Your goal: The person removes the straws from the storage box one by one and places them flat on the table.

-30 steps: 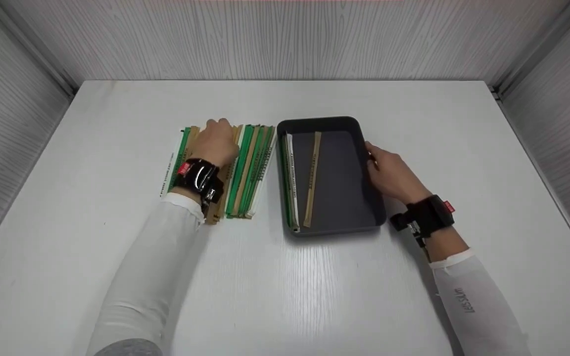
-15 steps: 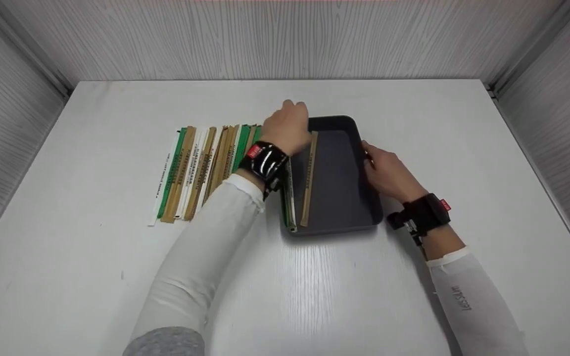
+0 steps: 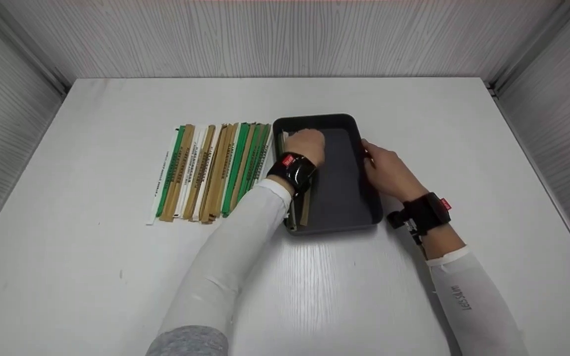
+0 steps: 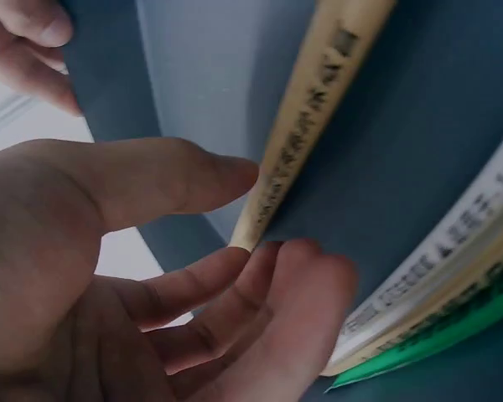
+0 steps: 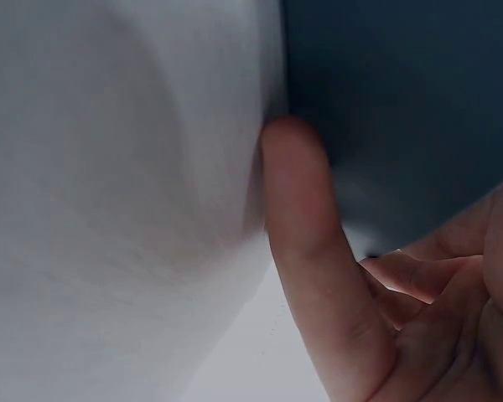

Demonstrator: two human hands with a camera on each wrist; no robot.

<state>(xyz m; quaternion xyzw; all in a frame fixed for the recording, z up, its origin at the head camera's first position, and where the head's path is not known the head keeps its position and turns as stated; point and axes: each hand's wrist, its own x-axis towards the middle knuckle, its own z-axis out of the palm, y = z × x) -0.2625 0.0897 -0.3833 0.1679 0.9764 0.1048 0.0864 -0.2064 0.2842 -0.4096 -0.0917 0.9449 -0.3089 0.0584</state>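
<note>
My left hand [image 3: 307,144] reaches down into the dark grey tray [image 3: 347,188]. In the left wrist view its thumb and bent fingers lie close around one end of a slim brown paper-wrapped stick [image 4: 306,117], with a gap between thumb and fingertips. That printed stick slants inside the tray. Along the tray's left wall lie a white wrapped stick [image 4: 453,234] and a green one [image 4: 436,343], partly hidden by my arm in the head view. My right hand [image 3: 391,173] holds the tray's right wall, thumb against it in the right wrist view.
Left of the tray, several wrapped sticks in green [image 3: 170,173], brown [image 3: 178,173] and white [image 3: 162,183] lie side by side in a row on the white table [image 3: 344,296]. Wood-grain panels [image 3: 285,39] stand behind and at both sides.
My left hand has moved right from the row of sticks, passed over the tray's far left corner, and come down inside it. My right hand stays at the tray's right wall.
</note>
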